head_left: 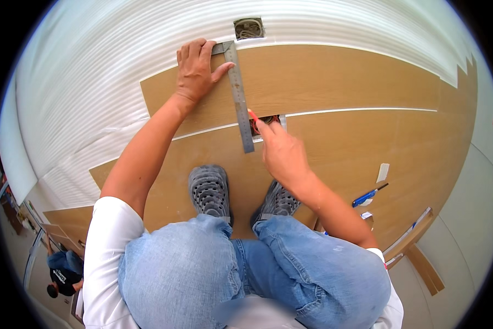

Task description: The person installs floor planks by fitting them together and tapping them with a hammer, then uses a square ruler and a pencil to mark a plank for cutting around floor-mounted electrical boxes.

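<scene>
My left hand (194, 74) presses a steel square (238, 96) against a loose wood-look plank (339, 77), fingers at its top and thumb on the long blade. The square lies across the plank, reaching past its lower edge. Gripped in my right hand (283, 152) is a slim red tool (252, 114), its tip against the square's edge; its exact kind is unclear. Beside the blade, a cutout (267, 122) with red wires interrupts the boards, partly hidden by that hand. A second opening (248, 27) with coiled cable sits in the white foam underlay (98, 49).
My grey shoes (208, 192) stand on laid planks (400, 142). A blue-handled tool (364, 198), white piece (383, 172) and board offcuts (424, 268) lie to the right. A co-worker (63, 271) in a dark shirt is at the lower left, among boards and rails.
</scene>
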The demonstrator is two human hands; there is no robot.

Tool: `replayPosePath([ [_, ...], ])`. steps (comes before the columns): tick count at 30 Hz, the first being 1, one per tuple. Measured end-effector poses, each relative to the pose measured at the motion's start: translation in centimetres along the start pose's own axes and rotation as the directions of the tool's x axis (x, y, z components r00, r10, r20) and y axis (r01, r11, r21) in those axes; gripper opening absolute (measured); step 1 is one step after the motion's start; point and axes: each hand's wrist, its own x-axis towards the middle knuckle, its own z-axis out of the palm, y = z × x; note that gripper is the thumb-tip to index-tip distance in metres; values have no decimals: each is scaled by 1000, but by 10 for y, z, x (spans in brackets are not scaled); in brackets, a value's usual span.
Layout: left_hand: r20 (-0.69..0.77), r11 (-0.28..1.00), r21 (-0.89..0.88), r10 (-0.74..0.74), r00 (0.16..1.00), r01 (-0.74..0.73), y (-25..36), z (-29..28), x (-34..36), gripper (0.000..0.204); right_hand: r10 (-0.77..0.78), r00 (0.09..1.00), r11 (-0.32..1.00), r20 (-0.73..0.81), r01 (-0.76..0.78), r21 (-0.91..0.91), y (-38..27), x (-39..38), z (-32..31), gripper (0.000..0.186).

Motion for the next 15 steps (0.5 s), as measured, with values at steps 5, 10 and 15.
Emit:
replayPosePath([
  [5, -1, 1000, 4, 1, 1000, -1, 0, 0, 1, 65, 23, 1000, 998, 9, -23, 60, 7, -36, -7, 43],
  [10, 21, 1000, -24, -3, 1000, 4, 1, 1, 0, 64, 159, 935, 945, -317, -51, 323, 22, -39, -34, 42],
  [15, 17, 1000, -12, 2, 1000, -1, 13, 9, 5, 65, 302, 892, 921, -335, -182, 344, 42, -53, -39, 39],
])
